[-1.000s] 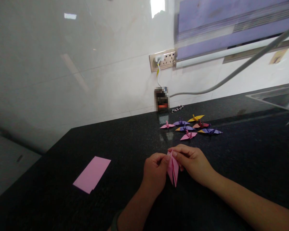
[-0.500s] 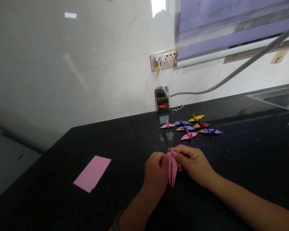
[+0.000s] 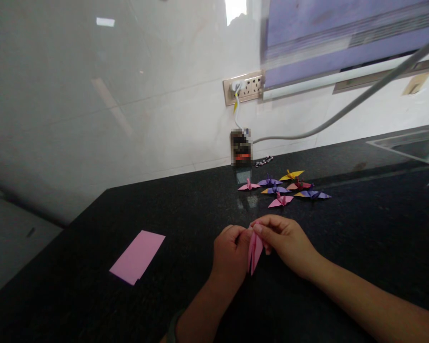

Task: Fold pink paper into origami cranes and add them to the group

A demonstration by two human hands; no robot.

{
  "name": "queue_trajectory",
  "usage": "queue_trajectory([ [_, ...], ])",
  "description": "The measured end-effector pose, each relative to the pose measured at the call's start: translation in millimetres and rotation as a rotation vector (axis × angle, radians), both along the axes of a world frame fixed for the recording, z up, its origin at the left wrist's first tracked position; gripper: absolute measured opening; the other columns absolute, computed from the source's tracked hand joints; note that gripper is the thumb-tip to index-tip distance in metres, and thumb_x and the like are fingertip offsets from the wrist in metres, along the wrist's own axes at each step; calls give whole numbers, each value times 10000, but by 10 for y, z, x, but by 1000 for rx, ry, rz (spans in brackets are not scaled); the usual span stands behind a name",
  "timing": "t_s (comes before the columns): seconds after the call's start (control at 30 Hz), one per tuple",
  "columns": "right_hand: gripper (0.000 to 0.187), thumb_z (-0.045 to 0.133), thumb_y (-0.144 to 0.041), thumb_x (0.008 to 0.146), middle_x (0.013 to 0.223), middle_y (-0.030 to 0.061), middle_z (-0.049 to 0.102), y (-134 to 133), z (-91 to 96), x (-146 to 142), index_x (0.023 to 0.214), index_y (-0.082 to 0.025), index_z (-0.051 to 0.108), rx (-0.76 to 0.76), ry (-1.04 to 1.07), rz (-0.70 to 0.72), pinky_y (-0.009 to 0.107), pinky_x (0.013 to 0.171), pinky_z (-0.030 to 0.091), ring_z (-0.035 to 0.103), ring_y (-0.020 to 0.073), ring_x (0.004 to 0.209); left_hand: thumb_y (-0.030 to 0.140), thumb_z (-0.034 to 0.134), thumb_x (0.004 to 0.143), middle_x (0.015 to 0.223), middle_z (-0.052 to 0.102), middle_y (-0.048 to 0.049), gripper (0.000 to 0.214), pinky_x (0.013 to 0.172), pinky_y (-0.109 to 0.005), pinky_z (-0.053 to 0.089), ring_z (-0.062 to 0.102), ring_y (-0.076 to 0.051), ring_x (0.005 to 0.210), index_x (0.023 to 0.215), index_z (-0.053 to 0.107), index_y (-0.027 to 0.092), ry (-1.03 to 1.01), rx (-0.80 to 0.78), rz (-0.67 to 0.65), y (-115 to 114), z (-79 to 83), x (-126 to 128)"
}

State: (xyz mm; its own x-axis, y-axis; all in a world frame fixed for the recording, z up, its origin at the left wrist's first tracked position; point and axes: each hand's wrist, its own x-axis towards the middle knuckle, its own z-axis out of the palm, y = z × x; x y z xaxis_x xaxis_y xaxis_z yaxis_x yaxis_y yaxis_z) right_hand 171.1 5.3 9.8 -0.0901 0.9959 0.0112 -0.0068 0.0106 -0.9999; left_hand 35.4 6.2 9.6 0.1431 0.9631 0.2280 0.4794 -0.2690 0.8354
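Observation:
Between my two hands is a piece of folded pink paper (image 3: 256, 252), narrow and layered, its pointed end hanging down toward me. My left hand (image 3: 231, 250) is closed on its left side, the thumb lying along the upper part. The thumb and fingers of my right hand (image 3: 284, 240) pinch its top edge; the fingertips behind the paper are partly hidden. Just beyond my hands stand several folded paper cranes: a pink crane (image 3: 280, 201) is nearest, with a purple crane (image 3: 312, 195) and a yellow crane (image 3: 291, 175) farther off.
Flat pink paper sheets (image 3: 137, 257) lie to the left on the black countertop (image 3: 186, 205). A pixelated dark object (image 3: 241, 147) stands against the wall below a socket panel (image 3: 243, 89). A grey cable (image 3: 318, 128) crosses at the right, near a sink edge (image 3: 407, 147).
The lower tip of the folded pink paper has swung slightly left, and my left hand has tilted a little with it. Both hands keep their hold.

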Motion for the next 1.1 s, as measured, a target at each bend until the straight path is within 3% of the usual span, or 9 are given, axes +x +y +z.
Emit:
queue_trajectory([
  [0.13, 214, 519, -337, 744, 522, -36, 486, 54, -6, 44, 803, -136, 563, 12, 21, -58, 185, 380, 361, 426, 59, 407, 351, 376, 809, 671, 562, -12, 297, 569, -229, 391, 511, -126, 622, 753, 590, 153, -237, -166, -106, 10, 0, 2],
  [0.3, 242, 535, -343, 729, 559, -21, 498, 97, -9, 67, 832, -127, 567, 31, 75, -89, 186, 386, 373, 434, 66, 439, 321, 463, 772, 711, 607, -29, 235, 565, -237, 437, 548, -130, 618, 887, 566, 144, -457, -286, -157, -13, 4, 52],
  [0.47, 251, 533, -353, 735, 573, -22, 495, 74, 0, 74, 858, -136, 564, 47, 73, -67, 192, 402, 383, 437, 67, 448, 296, 479, 766, 737, 630, -39, 200, 581, -242, 445, 567, -138, 634, 872, 576, 158, -382, -190, -139, -25, -6, 61],
  [0.73, 238, 605, -357, 662, 595, -20, 533, 25, 47, 32, 765, -149, 554, -4, 10, 91, 173, 378, 338, 434, 63, 445, 285, 502, 751, 740, 634, -31, 172, 610, -233, 440, 576, -140, 674, 806, 608, 161, -242, -69, -84, -23, 10, 27],
  [1.1, 187, 554, -331, 702, 585, -24, 492, 25, 42, 31, 704, -144, 554, 3, 12, 62, 178, 403, 314, 403, 63, 459, 285, 511, 742, 673, 625, -31, 166, 562, -226, 443, 572, -134, 620, 751, 599, 145, -329, -153, -113, -45, 38, 57],
])
